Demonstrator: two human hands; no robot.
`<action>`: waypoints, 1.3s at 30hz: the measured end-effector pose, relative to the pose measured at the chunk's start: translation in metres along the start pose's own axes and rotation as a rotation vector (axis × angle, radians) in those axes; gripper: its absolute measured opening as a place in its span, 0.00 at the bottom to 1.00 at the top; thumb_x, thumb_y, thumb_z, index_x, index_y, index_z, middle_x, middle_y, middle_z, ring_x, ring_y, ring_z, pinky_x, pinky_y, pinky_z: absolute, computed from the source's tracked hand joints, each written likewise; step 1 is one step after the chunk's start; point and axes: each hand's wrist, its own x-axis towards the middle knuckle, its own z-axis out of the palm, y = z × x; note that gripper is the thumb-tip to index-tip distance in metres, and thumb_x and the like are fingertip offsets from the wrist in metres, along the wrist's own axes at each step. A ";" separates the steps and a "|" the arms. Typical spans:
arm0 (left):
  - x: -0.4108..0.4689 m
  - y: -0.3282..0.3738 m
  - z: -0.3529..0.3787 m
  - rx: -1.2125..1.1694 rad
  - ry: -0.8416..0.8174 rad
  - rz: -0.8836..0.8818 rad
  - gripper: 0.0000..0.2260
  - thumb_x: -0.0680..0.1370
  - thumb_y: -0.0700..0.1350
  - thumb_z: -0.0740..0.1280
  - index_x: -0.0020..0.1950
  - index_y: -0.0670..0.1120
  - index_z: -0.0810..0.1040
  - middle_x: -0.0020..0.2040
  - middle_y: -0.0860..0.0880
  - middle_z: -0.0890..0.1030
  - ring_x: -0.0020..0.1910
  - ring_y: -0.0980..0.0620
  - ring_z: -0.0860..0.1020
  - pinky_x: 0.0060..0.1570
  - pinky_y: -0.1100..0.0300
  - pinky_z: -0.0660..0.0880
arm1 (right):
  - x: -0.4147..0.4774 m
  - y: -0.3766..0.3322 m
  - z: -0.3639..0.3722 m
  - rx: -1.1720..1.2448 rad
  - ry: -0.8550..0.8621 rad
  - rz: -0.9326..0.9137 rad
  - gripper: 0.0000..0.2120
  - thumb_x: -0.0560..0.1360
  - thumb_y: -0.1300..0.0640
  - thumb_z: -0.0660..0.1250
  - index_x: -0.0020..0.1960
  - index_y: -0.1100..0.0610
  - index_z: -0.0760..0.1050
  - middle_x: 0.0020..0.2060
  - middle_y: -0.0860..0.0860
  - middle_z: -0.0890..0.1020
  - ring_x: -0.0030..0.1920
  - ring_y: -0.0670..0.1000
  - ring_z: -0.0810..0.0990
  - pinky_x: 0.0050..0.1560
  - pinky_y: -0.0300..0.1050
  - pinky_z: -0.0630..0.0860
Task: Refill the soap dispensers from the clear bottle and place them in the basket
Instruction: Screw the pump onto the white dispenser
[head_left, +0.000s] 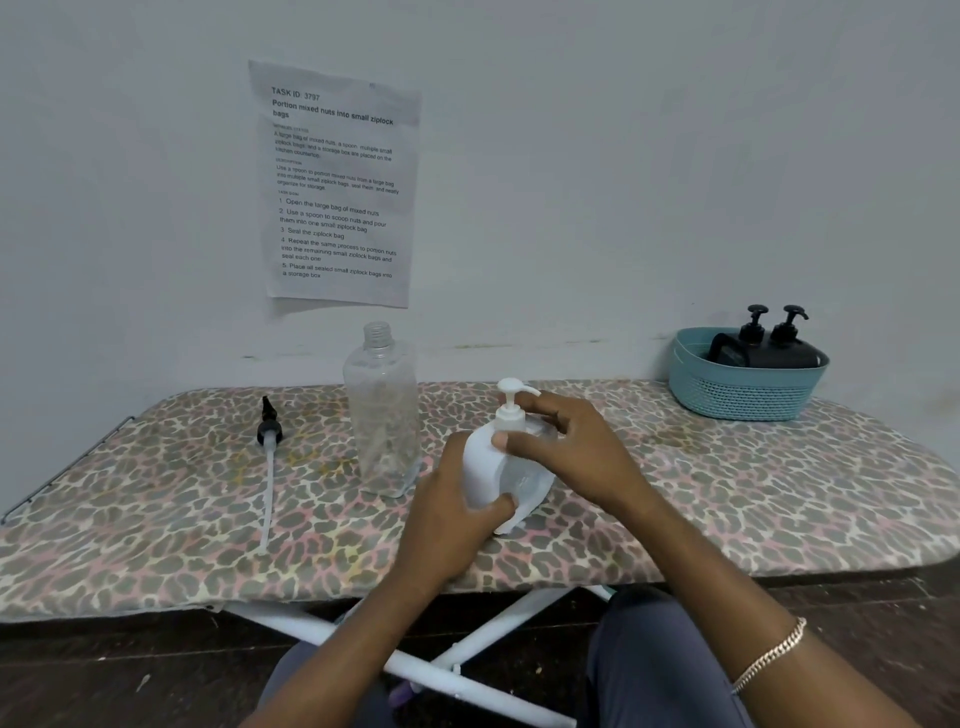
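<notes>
A white soap dispenser with a white pump stands on the leopard-print board, just right of centre. My left hand grips its lower body from the left. My right hand holds its shoulder, fingers curled round the neck below the pump. To the left of the dispenser stands the clear bottle, upright and uncapped. A black pump head with a long white tube lies flat further left. The teal basket sits at the far right of the board with two black dispensers inside.
A printed paper sheet hangs on the wall behind the clear bottle. The board's front edge runs just above my knees, with white metal legs crossing underneath. Open board surface lies between my hands and the basket.
</notes>
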 end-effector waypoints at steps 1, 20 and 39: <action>0.003 0.001 -0.002 -0.019 -0.024 0.004 0.26 0.72 0.55 0.74 0.69 0.64 0.71 0.56 0.61 0.83 0.51 0.59 0.84 0.44 0.54 0.83 | 0.001 0.000 -0.008 -0.055 -0.057 0.004 0.28 0.72 0.43 0.80 0.70 0.42 0.80 0.69 0.34 0.79 0.66 0.30 0.76 0.67 0.38 0.73; 0.170 0.111 0.056 -0.219 -0.311 0.167 0.29 0.73 0.40 0.81 0.72 0.47 0.77 0.62 0.49 0.82 0.58 0.55 0.84 0.57 0.61 0.81 | 0.062 -0.063 -0.217 -0.571 -0.104 0.059 0.13 0.69 0.53 0.82 0.52 0.45 0.87 0.44 0.42 0.89 0.45 0.45 0.87 0.47 0.40 0.79; 0.320 0.143 0.211 0.033 -0.229 0.103 0.18 0.73 0.44 0.82 0.58 0.43 0.81 0.50 0.45 0.85 0.46 0.45 0.85 0.54 0.46 0.83 | 0.119 0.002 -0.280 -0.812 0.544 0.270 0.25 0.67 0.44 0.79 0.30 0.57 0.67 0.27 0.51 0.69 0.26 0.49 0.67 0.28 0.45 0.59</action>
